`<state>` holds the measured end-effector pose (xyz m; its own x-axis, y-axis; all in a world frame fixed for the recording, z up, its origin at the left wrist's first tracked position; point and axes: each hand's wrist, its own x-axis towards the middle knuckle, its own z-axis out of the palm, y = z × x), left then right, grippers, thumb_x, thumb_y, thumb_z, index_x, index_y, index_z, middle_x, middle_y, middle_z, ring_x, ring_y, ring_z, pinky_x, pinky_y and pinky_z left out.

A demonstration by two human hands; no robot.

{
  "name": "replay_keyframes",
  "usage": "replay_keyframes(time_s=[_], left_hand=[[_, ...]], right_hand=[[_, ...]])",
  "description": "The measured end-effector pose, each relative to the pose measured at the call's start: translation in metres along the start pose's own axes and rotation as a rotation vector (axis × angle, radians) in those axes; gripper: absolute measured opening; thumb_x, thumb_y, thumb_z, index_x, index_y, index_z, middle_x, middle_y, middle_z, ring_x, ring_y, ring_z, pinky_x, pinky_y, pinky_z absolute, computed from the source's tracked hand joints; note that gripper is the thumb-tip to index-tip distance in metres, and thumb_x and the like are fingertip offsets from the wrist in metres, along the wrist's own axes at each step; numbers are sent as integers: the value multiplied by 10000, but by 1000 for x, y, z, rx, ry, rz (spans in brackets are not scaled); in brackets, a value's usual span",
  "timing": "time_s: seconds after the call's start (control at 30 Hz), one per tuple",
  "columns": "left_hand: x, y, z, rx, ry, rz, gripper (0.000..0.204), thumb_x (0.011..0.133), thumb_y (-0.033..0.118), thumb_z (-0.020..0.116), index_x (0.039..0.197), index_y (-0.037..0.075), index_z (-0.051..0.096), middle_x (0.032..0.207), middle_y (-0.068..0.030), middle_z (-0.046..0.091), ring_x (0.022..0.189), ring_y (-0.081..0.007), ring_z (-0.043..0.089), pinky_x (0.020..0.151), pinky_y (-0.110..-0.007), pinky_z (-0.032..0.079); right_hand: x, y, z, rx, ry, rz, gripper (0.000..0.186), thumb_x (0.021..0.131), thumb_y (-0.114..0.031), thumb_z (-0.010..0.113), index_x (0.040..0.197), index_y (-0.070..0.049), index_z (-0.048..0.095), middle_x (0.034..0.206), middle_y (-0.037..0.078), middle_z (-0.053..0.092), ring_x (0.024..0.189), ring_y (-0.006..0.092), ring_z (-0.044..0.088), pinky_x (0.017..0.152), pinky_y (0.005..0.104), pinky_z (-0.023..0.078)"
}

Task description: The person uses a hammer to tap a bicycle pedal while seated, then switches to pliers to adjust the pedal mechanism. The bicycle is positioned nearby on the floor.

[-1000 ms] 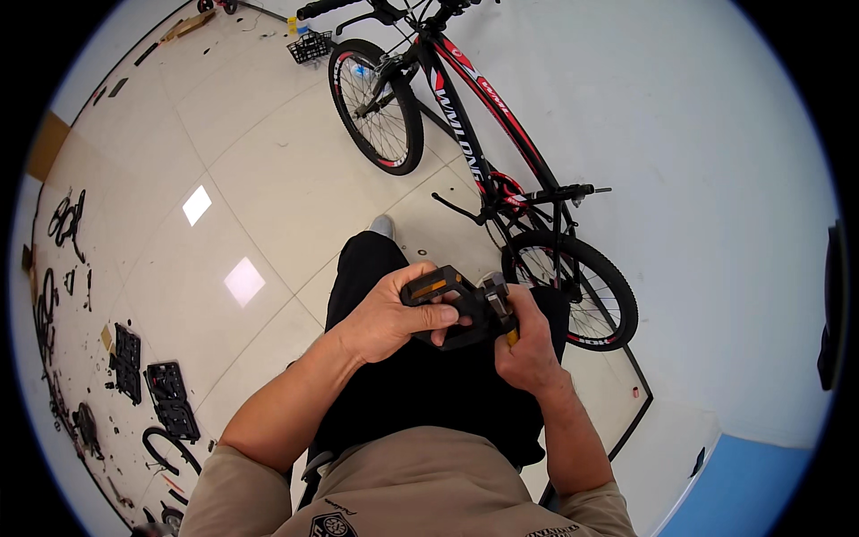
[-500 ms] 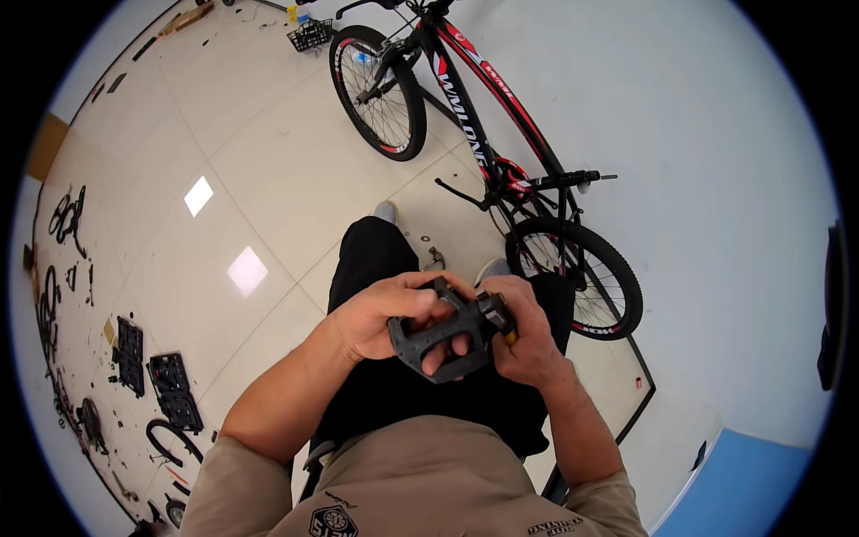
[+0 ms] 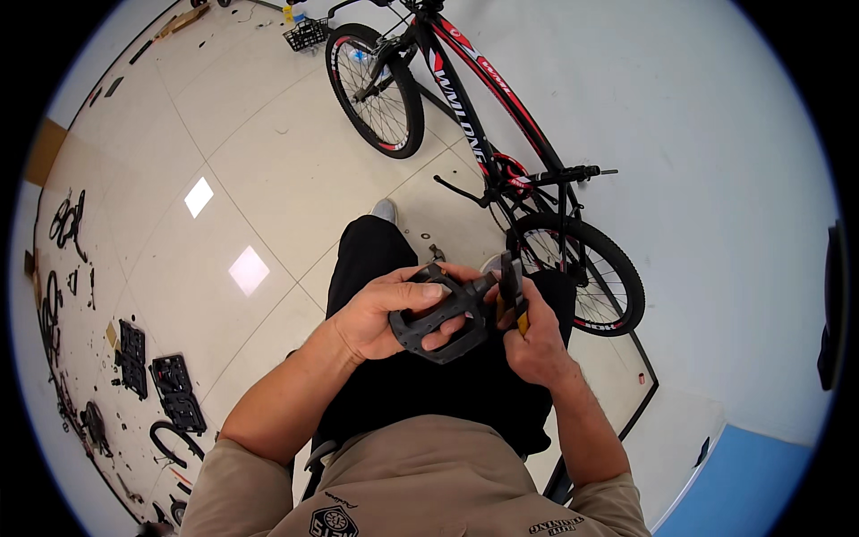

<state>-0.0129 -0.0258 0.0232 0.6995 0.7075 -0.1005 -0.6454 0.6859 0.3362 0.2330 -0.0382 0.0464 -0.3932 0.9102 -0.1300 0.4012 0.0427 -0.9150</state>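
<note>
Close up, left hand (image 3: 380, 315) grips black bike pedal (image 3: 440, 315) over lap, right hand (image 3: 537, 336) closed round yellow-handled tool (image 3: 513, 291) w/ bicycle (image 3: 483, 152) nearby.

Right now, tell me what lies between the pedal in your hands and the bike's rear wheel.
Only the right hand with its yellow-handled tool lies between pedal and rear wheel, in the head view.

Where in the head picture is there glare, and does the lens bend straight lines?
In the head view, two bright glare patches lie on the tiled floor, left of the person's knees; floor joints and the wall edge curve toward the rim, a fisheye effect; the black pedal in the left hand and right hand looks sharp.
</note>
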Motion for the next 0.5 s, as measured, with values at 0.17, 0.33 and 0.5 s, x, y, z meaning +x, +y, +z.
replay_keyframes(time_s=[0.17,0.33,0.5], left_hand=[[2,1,-3,197,33,51,564,907,173,682,1389,-32,475,991,-202,655,781,-218,631,773,-326,512],[5,-5,8,680,74,256,564,888,29,699,1402,13,470,1196,-116,653,1018,-161,628,942,-311,484],[4,-12,9,885,201,295,481,894,33,700,1345,46,533,1124,-41,634,1024,-122,595,923,-274,460]], right_hand=[[-3,-7,4,241,43,208,655,761,145,405,1395,-12,448,1058,109,599,893,188,591,808,300,518],[-7,7,3,6,126,34,597,767,143,411,1343,3,477,928,103,597,817,208,595,746,316,519],[-10,-1,-2,-142,145,52,568,758,154,390,1292,14,522,867,61,566,761,144,545,727,254,472]])
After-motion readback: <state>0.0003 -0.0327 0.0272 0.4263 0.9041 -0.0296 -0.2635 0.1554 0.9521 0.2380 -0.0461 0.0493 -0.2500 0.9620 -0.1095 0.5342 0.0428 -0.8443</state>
